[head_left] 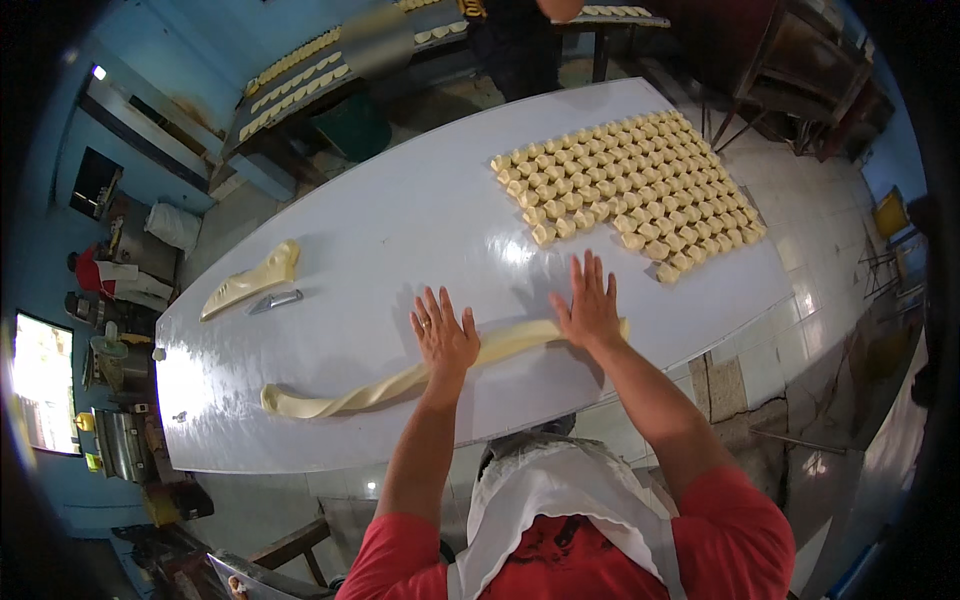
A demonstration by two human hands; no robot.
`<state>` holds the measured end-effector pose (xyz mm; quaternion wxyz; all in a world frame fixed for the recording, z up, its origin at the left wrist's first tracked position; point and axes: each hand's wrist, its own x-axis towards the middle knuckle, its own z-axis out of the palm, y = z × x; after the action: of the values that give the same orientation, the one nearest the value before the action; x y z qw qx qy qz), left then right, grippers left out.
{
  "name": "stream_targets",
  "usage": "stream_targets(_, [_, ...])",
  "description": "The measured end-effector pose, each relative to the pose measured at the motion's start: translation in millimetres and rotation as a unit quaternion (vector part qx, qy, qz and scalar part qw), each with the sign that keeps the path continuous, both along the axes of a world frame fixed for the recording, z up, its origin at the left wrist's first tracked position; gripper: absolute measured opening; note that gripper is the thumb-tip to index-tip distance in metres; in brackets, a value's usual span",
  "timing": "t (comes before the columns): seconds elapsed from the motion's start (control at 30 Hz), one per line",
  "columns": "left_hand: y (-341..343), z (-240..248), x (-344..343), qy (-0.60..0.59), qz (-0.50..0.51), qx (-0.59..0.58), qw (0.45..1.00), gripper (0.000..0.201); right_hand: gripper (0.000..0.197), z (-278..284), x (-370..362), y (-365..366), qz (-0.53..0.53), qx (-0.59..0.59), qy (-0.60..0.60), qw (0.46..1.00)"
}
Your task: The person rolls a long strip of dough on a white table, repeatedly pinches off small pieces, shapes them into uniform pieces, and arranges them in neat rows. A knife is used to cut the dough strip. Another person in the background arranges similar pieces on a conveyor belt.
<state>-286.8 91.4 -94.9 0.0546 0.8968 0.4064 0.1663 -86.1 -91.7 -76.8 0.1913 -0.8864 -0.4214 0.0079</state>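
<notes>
A long, twisted rope of pale yellow dough (375,391) lies across the near side of the white table (400,240). My left hand (444,333) rests on the rope near its middle, fingers stretched out and apart. Close to the rope's right end, my right hand (588,305) lies over it with fingers spread. The palms hide the parts of the dough beneath them. Farther left sits a separate slab of dough (252,281), with a knife (275,301) lying beside it.
Rows of small cut dough pieces (635,185) cover the table's far right. Behind the table, a person (515,45) stands near trays of shaped dough (300,88) and a dark green bin (355,128). Another person in red (92,272) is at the far left.
</notes>
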Motion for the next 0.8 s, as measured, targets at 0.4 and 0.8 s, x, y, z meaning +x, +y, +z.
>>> stream_targets(0.4, [-162, 19, -22, 0.074, -0.148, -0.166, 0.972, 0.075, 0.057, 19, -66, -127, 0.124, -0.079, 0.029, 0.989])
stream_targets(0.8, [-118, 13, 28, 0.030, -0.175, -0.221, 0.959, 0.065, 0.063, -1, -7, -73, 0.004, -0.015, 0.008, 1.000])
